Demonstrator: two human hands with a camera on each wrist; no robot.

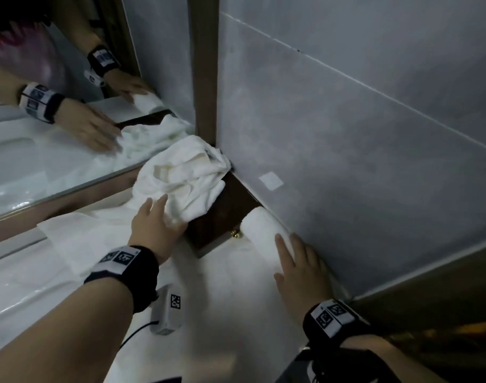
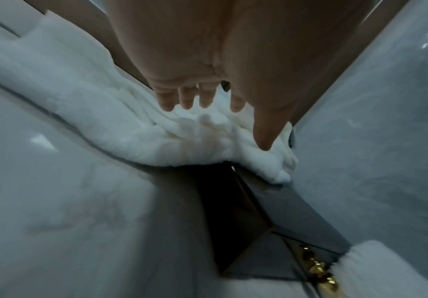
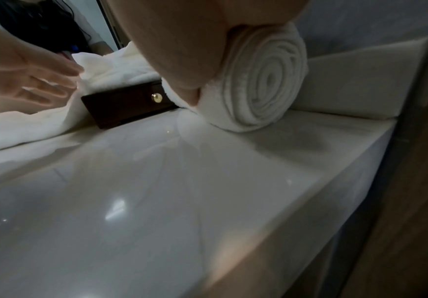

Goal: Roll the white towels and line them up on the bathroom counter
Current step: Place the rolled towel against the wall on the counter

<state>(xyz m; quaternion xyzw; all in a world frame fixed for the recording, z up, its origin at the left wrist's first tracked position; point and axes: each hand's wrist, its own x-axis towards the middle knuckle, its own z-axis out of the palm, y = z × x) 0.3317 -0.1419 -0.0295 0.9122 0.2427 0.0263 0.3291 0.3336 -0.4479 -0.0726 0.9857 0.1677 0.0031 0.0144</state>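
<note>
A crumpled white towel (image 1: pixel 181 172) is heaped in the corner, partly over a dark wooden box (image 1: pixel 222 217). My left hand (image 1: pixel 164 214) reaches to its near edge with fingers straight and spread, touching the cloth (image 2: pixel 156 137). A tightly rolled white towel (image 1: pixel 263 225) lies on the counter against the right wall. My right hand (image 1: pixel 294 258) rests flat on top of it. The right wrist view shows the spiral end of the roll (image 3: pixel 263 80) under my palm (image 3: pixel 182 50). A flat white towel (image 1: pixel 70 239) lies spread by the sink.
The box has a gold knob (image 1: pixel 234 234) facing the glossy white counter (image 1: pixel 230 286). A mirror (image 1: pixel 56 150) runs along the back left and a grey tiled wall (image 1: pixel 360 134) along the right. The sink basin (image 1: pixel 21 286) is at left.
</note>
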